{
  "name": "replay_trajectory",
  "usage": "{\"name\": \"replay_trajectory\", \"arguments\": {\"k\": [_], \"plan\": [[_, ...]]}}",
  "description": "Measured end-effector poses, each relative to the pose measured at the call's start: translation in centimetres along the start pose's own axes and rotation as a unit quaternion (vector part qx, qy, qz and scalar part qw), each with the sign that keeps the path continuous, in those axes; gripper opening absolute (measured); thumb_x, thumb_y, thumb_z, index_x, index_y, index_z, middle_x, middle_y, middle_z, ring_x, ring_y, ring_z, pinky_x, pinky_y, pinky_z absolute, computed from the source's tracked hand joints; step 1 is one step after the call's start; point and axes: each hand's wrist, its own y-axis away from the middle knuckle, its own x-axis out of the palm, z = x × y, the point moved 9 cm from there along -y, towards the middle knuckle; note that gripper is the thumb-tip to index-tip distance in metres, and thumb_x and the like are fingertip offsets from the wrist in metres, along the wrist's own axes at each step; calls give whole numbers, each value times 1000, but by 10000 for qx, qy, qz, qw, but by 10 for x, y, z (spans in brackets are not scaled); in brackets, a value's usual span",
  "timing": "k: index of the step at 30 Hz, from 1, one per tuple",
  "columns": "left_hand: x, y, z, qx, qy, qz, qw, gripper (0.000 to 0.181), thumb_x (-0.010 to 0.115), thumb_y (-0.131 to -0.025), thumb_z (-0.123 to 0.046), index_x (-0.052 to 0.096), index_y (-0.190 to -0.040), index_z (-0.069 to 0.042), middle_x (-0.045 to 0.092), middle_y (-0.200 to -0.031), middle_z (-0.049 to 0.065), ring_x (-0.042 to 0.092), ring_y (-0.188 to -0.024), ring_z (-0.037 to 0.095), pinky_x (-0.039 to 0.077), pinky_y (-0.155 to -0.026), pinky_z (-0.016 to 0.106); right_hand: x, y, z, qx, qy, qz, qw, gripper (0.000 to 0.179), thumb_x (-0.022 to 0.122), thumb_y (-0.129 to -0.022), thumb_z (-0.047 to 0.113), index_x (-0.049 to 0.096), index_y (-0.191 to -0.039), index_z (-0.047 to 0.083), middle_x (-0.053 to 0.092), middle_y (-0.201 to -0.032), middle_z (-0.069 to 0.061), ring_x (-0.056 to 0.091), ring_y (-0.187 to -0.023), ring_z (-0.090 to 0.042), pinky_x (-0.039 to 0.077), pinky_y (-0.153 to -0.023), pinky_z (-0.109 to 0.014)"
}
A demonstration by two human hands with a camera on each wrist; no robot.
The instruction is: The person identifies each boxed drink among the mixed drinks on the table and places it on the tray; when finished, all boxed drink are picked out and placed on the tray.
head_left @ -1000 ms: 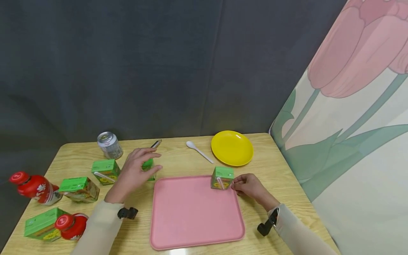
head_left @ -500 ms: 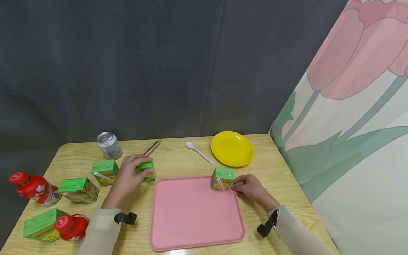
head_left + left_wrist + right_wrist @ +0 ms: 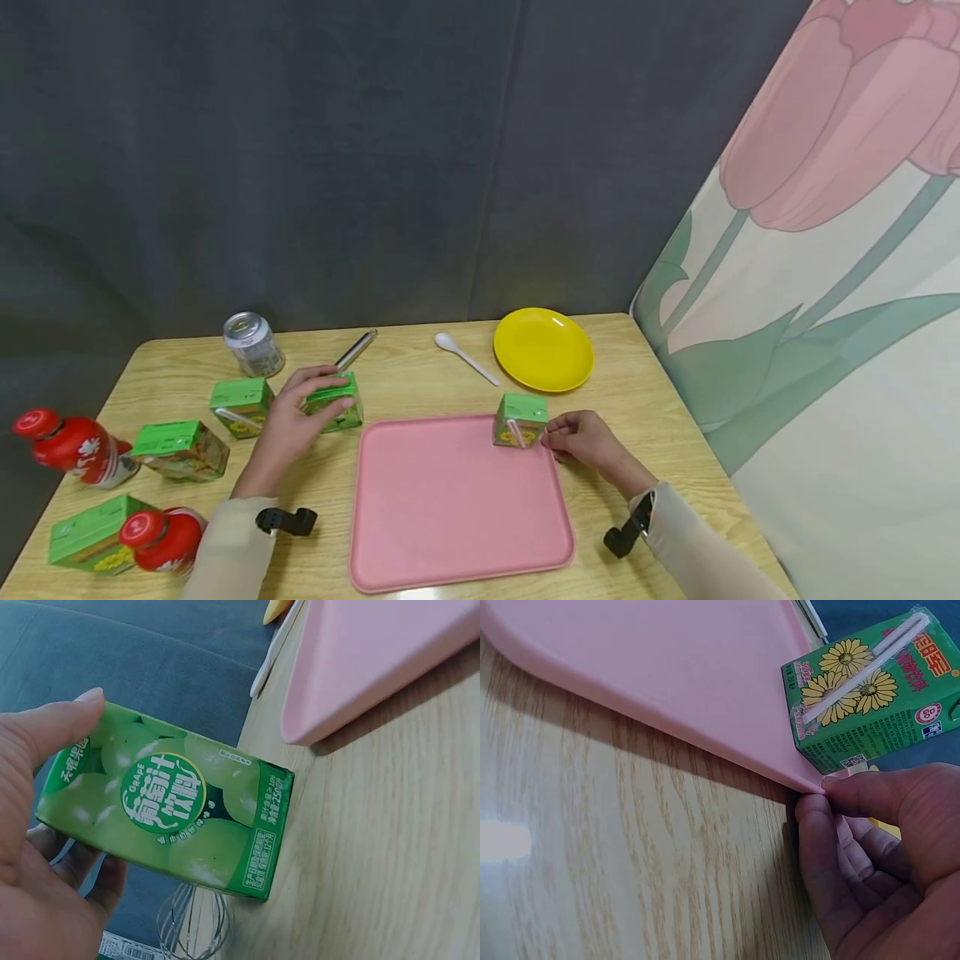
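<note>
My left hand [image 3: 291, 423] holds a green grape juice box [image 3: 165, 796] between thumb and fingers, left of the pink tray [image 3: 461, 508]. The box stands upright on the wooden table, close to the tray's far left corner. On the right, my right hand [image 3: 588, 442] pinches the tray's rim between thumb and index finger, as the right wrist view shows. Beside those fingertips, a green drink carton [image 3: 866, 690] with yellow flowers and a straw stands on the tray's far right corner.
Left on the table are more green cartons [image 3: 243, 406], two red-capped bottles [image 3: 78, 446] and a silver can [image 3: 255, 343]. Behind the grape box lies a wire whisk [image 3: 193, 919]. A white spoon [image 3: 467, 358] and yellow plate [image 3: 543, 350] lie beyond the tray.
My left hand has come down from above and taken hold of the grape juice box, which has shifted slightly left. The right hand has kept its pinch on the tray rim.
</note>
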Motion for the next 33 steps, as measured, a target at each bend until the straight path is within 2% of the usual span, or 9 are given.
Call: {"name": "replay_trajectory", "arguments": {"k": [6, 11, 14, 19, 23, 29, 31, 33], "plan": [[-1, 0, 6, -12, 149, 15, 9999, 30, 78, -92, -13, 73, -121, -8, 49, -141, 14, 43, -131, 32, 34, -104, 62, 0, -1, -2, 40, -33, -28, 10000, 20, 74, -92, 2, 68, -108, -7, 71, -89, -10, 66, -73, -17, 58, -67, -33], [-4, 1, 6, 38, 309, 38, 9995, 33, 78, -90, -6, 72, -123, -5, 50, -140, 16, 44, -131, 35, 33, -104, 65, -1, -3, -3, 134, 91, -73, 9998, 20, 76, -91, 6, 69, -107, -4, 70, -88, -9, 65, -72, -17, 58, -67, -31], [-4, 1, 6, -5, 313, 81, 9995, 33, 77, -91, -8, 71, -123, -5, 50, -140, 16, 44, -131, 35, 33, -104, 65, -1, -3, -2, 125, 188, -69, 9997, 19, 76, -91, 7, 70, -106, -3, 70, -88, -9, 65, -72, -18, 57, -66, -31], [-4, 1, 8, -71, 44, 79, 9999, 29, 77, -93, -17, 73, -121, -8, 53, -136, 13, 46, -128, 33, 37, -103, 63, -1, -3, -2, 161, 130, -24, 9998, 19, 75, -92, 5, 69, -107, -4, 70, -88, -10, 65, -71, -17, 57, -66, -30], [-6, 1, 6, -15, -161, -40, 9999, 28, 77, -94, -22, 75, -120, -11, 56, -131, 6, 50, -124, 27, 42, -100, 54, 0, -2, -2, 154, 60, 9, 9999, 20, 74, -93, 4, 68, -108, -6, 71, -89, -10, 65, -72, -17, 58, -66, -31], [-7, 2, 0, 143, -330, -203, 9991, 27, 78, -93, -22, 76, -118, -12, 57, -128, 1, 51, -119, 18, 44, -92, 22, -1, -3, -3, 138, 51, -36, 9999, 19, 74, -92, 3, 68, -108, -6, 71, -88, -9, 65, -72, -16, 58, -67, -32], [-8, 2, -2, 159, -330, -235, 9991, 27, 78, -93, -21, 77, -118, -12, 58, -128, 0, 52, -118, 17, 43, -91, 19, -1, -3, -2, 117, 60, -33, 9999, 19, 74, -92, 3, 68, -108, -6, 71, -88, -9, 65, -72, -16, 58, -67, -32], [-8, 2, -4, 153, -310, -255, 9991, 27, 78, -93, -21, 77, -118, -12, 57, -128, 0, 51, -119, 17, 44, -94, 24, -1, -3, -1, 102, 59, -33, 9999, 19, 74, -92, 2, 68, -108, -6, 71, -88, -9, 65, -72, -16, 58, -67, -32]]}}
